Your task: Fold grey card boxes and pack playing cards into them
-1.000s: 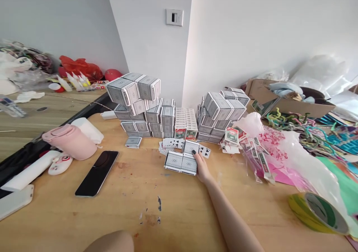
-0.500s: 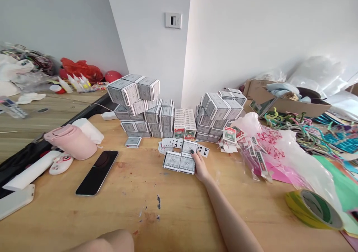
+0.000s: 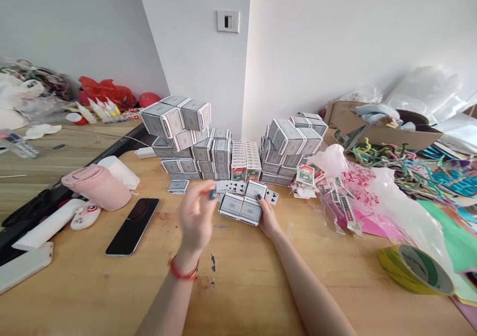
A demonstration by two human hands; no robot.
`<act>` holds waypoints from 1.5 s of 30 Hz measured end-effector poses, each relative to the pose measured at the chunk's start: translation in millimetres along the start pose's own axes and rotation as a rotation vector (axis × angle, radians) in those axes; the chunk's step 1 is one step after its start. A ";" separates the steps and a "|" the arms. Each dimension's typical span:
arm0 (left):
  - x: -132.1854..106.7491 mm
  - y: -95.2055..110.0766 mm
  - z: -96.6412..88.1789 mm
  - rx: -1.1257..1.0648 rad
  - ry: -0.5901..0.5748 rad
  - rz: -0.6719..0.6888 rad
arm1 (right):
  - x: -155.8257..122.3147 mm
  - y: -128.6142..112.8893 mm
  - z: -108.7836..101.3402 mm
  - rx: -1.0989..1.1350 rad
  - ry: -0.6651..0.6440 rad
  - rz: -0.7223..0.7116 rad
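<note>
- Lying flat at lower centre of the frame: two playing-card boxes, grey-patterned, end to end; their shared long axis runs left to right, tilted slightly down to the right, on a wooden table.
- Third card box: directly behind the right-hand box of the pair and touching it, long axis angled up to the right.
- Right hand: at the right end of the pair, fingers curled and pressed against the boxes; firmness of grip cannot be told.
- Left hand: lifted above the table, left of the boxes and touching none; fingers bunched toward the thumb. Teal-dark speck at the fingertips, too small to tell. Red string bracelet on the wrist.
- Fanned playing cards: face up, just behind the pair. Loose club card: just right of the third box.
- Centre rear: grey card-box stacks and, flanking a stack of red-and-green-labelled decks.
- Left of the hands: smartphone, pink tumbler.
- Right of the hands: pink-printed plastic bag, green-and-yellow tape roll.
</note>
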State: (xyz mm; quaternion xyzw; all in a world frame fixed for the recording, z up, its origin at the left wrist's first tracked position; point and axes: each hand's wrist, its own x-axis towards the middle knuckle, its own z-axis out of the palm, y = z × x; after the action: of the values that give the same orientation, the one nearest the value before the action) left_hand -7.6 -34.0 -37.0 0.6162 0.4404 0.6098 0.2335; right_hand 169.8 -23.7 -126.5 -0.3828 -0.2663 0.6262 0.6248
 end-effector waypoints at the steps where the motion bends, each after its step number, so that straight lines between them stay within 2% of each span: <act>1: -2.3 -8.4 6.7 -0.023 -0.053 -0.068 | -1.0 -0.9 0.6 -0.002 -0.006 -0.006; 3: -9.6 -28.1 22.6 -0.075 -0.147 -0.246 | -3.7 -3.3 1.9 -0.035 -0.011 -0.012; 5: -18.2 -47.2 36.7 -0.098 -0.167 -0.374 | -6.9 -5.4 3.4 -0.092 -0.015 -0.033; 9: -28.1 -68.5 45.9 -0.045 -0.175 -0.343 | -10.1 -5.9 7.6 -0.226 -0.023 -0.125; 14: -26.2 -66.5 38.8 0.034 -0.229 -0.276 | -8.8 -1.2 12.1 -0.285 -0.038 -0.128; 19: -23.5 -58.0 36.6 -0.071 -0.263 -0.188 | -12.9 2.3 7.2 -0.217 0.004 -0.147; 21: -23.1 -59.3 36.6 -0.200 -0.205 -0.221 | -12.8 3.3 3.4 -0.134 0.062 -0.107; 24: -23.1 -67.2 37.1 -0.420 -0.006 -0.359 | -9.8 4.6 1.2 0.057 0.123 -0.040; 25: -23.3 -70.1 37.6 -0.465 0.004 -0.396 | -8.9 4.9 2.0 0.113 0.117 -0.032; 29: -24.1 -73.7 39.5 -0.513 -0.205 -0.466 | -9.8 3.3 8.5 0.172 0.029 -0.038; 32: -21.7 -69.9 37.0 -0.471 -0.228 -0.470 | -11.4 -2.7 6.3 0.100 -0.013 -0.014; 36: -18.9 -66.8 32.6 -0.471 -0.187 -0.445 | -9.7 -11.2 -6.0 -0.082 0.113 -0.128; 40: -23.4 -67.4 40.6 -0.446 -0.081 -0.444 | -11.0 -8.4 -5.5 -0.424 0.029 -0.176; 45: -23.6 -73.4 52.2 -0.459 -0.009 -0.428 | -15.7 -5.8 5.3 -0.558 -0.059 -0.202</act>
State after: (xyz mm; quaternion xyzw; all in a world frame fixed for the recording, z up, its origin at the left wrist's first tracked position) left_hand 26.5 -3.6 -118.1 0.4434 0.4097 0.6276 0.4916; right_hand 167.7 -37.9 -116.4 -0.4932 -0.4828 0.4742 0.5466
